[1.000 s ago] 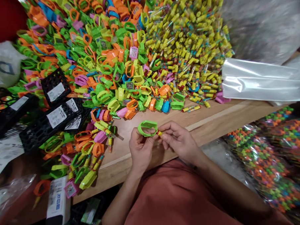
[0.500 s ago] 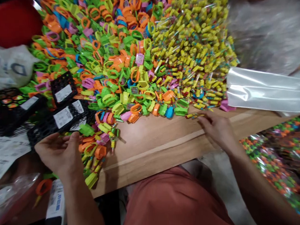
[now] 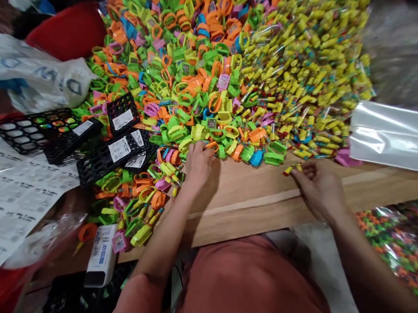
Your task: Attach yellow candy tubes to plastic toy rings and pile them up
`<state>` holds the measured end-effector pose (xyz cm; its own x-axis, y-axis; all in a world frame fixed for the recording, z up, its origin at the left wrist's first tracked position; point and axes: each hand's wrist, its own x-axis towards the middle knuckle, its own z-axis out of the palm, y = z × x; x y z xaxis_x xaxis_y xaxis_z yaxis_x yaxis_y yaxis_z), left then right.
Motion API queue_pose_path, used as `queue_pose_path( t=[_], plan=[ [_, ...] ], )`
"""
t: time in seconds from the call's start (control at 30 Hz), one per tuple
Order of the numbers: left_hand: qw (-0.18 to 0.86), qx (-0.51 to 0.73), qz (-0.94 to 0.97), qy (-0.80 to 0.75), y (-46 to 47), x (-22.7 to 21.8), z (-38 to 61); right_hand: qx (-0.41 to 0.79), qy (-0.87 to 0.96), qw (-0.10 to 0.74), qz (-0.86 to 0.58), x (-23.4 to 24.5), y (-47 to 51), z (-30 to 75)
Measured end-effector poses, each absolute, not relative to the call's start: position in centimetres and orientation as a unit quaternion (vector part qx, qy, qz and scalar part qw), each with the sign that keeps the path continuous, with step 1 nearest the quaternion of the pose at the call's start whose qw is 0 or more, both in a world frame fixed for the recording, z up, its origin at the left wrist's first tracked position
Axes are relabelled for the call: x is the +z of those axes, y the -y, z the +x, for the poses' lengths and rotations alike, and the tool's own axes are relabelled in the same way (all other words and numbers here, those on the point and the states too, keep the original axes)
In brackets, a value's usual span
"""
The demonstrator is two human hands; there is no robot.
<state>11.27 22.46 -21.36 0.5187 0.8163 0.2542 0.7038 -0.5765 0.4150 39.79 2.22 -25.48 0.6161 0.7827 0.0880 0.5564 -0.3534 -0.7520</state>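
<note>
My left hand (image 3: 198, 165) is at the near edge of a heap of plastic toy watches (image 3: 185, 90) in orange, green, yellow, pink and blue. Its fingers are curled down, with an orange toy watch (image 3: 213, 146) at the fingertips; part of that watch is hidden. Over the bare wood on the right, my right hand (image 3: 319, 186) pinches small yellow tubes (image 3: 292, 169) with red ends between thumb and fingers. Behind it rises a heap of similar yellow tubes (image 3: 309, 73). A smaller cluster of watches and tubes (image 3: 138, 196) lies left of my left forearm.
Black plastic trays with white labels (image 3: 108, 156) lie at the left, by printed sheets (image 3: 26, 192) and a white bag (image 3: 39, 71). A white device (image 3: 101, 255) sits near the front edge. Clear plastic sleeves (image 3: 391, 134) lie right. Filled bags (image 3: 396, 250) are below the table (image 3: 245, 196).
My left hand has moved right and forward, from the smaller cluster to the watch heap's edge. My right hand has lifted the yellow tubes from the heap's edge. The view has shifted left.
</note>
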Motion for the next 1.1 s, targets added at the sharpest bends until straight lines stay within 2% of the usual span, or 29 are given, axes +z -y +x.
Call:
queue_pose_path(
  t=[0.1, 0.27, 0.43, 0.53, 0.7, 0.93, 1.1],
  plan=[
    [0.156, 0.279, 0.837, -0.445, -22.1, -22.1, 11.5, 0.172, 0.405, 0.476, -0.762, -24.8, -2.5, 37.8],
    [0.251, 0.359, 0.803, -0.404, -18.7, -21.7, 11.7, 0.303, 0.453, 0.529, -0.651, -23.3, -3.5, 32.9],
    [0.406, 0.350, 0.744, -0.399, -14.2, -21.3, 12.5, 0.413, 0.461, 0.531, -0.579, -22.3, -4.8, 29.6],
    [0.432, 0.364, 0.741, -0.363, -12.5, -21.4, 13.0, 0.454, 0.446, 0.532, -0.559, -21.5, -5.0, 29.0],
    [0.378, 0.386, 0.776, -0.327, -11.8, -21.5, 12.9, 0.498, 0.419, 0.536, -0.537, -20.5, -4.3, 29.3],
    [0.209, 0.390, 0.854, -0.273, -12.1, -20.8, 12.2, 0.535, 0.389, 0.548, -0.512, -20.4, -3.9, 29.4],
    [0.176, 0.380, 0.873, -0.250, -12.2, -20.5, 11.8, 0.562, 0.377, 0.545, -0.494, -20.6, -3.8, 29.3]
  ],
)
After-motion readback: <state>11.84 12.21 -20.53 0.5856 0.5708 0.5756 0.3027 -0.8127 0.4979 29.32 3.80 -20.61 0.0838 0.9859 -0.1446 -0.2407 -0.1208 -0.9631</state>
